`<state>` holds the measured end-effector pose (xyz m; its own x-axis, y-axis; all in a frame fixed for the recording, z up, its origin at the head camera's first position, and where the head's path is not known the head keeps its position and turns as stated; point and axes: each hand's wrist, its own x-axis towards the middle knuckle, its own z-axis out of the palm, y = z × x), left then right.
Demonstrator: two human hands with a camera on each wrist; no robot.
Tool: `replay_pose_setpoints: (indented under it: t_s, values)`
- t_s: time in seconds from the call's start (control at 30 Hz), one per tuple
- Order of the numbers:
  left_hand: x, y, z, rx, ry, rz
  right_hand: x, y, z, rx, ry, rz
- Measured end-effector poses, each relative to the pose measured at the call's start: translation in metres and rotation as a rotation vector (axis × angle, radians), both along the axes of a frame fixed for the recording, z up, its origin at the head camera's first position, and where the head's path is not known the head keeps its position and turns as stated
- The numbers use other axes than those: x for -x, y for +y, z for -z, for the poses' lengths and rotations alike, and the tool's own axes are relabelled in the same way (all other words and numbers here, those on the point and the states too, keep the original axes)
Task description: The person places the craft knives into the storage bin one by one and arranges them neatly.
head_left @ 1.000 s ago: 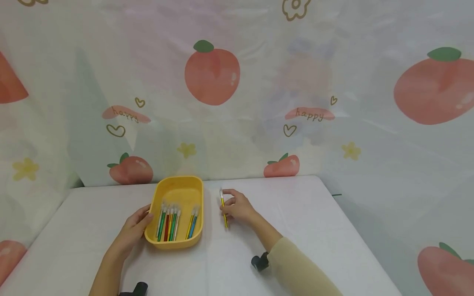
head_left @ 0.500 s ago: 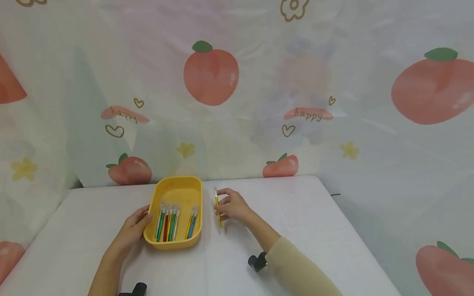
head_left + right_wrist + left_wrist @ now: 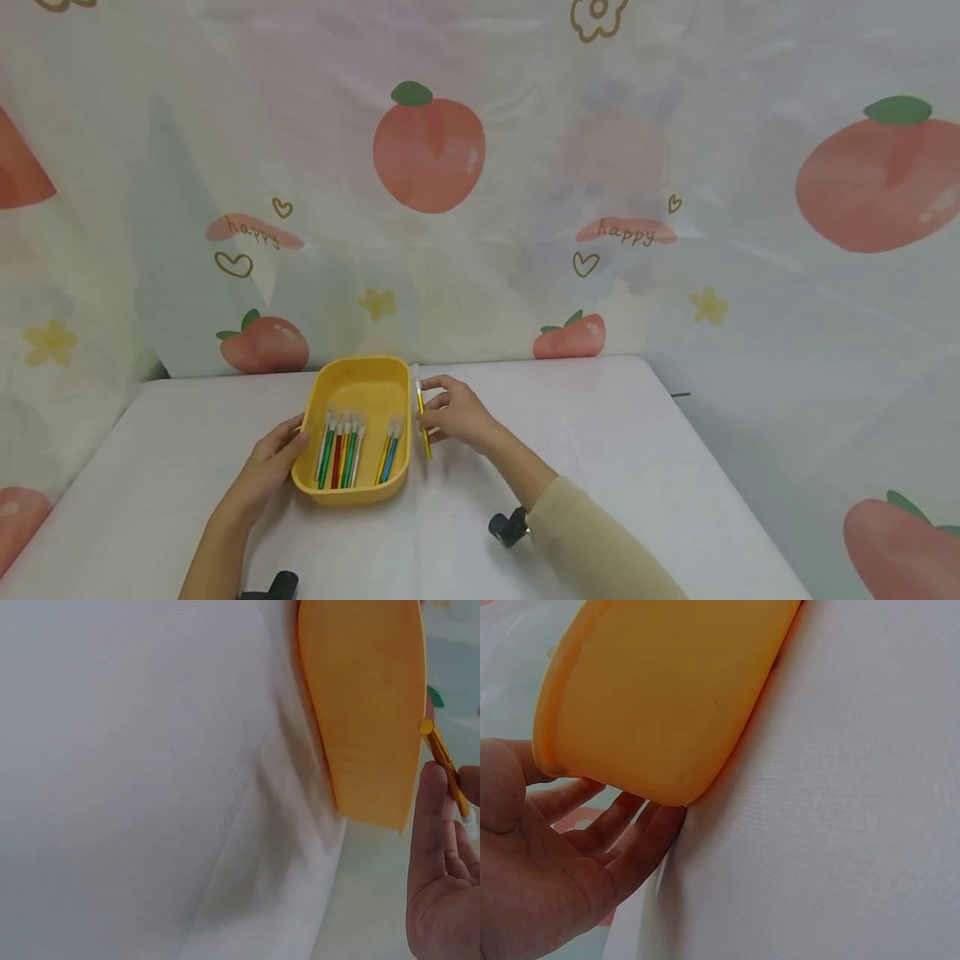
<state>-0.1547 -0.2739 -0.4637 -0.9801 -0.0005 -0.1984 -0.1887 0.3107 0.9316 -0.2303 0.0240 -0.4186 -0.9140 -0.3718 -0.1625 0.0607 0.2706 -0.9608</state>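
My left hand [image 3: 262,468] holds the left side of a yellow plastic tray [image 3: 366,387], the thumb at its rim. In the left wrist view the fingers [image 3: 641,847] lie against the tray's outer wall. Just off the tray's right side, my right hand [image 3: 463,418] pinches a slim yellow pen [image 3: 424,417] with a clear, whitish capped end pointing away. The right wrist view shows the pen's flat round end [image 3: 427,727] near the tray wall; whether they touch I cannot tell. Several pens [image 3: 339,454] lie inside the tray, with a yellow and a blue pen [image 3: 389,457] apart at its right.
A white-covered table [image 3: 622,467] bears the tray and extends on both sides. Behind it hangs a backdrop [image 3: 480,275] printed with peaches. Black wrist cameras [image 3: 508,527] sit at both forearms, close to the tabletop.
My right hand has moved left with the yellow pen, from a gap beside the tray to close by its right rim. The left hand and the tray have stayed put.
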Motion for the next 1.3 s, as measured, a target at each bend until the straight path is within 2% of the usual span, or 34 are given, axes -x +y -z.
replay_pose_setpoints:
  t_s: [0.33,0.53,0.77,1.1,1.3]
  values:
    - [0.002,-0.002,0.005,-0.009,-0.014,-0.006,-0.004,-0.020,-0.002,0.031,-0.005,-0.048]
    - [0.001,-0.002,0.006,-0.005,-0.013,0.000,-0.008,-0.034,-0.003,0.007,0.019,-0.063]
    - [0.003,-0.002,0.007,0.008,-0.009,0.007,-0.013,-0.049,-0.004,-0.090,0.079,-0.068]
    - [0.000,-0.002,0.004,0.004,0.005,0.016,-0.019,-0.067,-0.002,-0.241,0.170,-0.048]
    - [0.000,-0.002,0.003,0.007,0.006,0.011,-0.025,-0.078,-0.001,-0.432,0.261,-0.023]
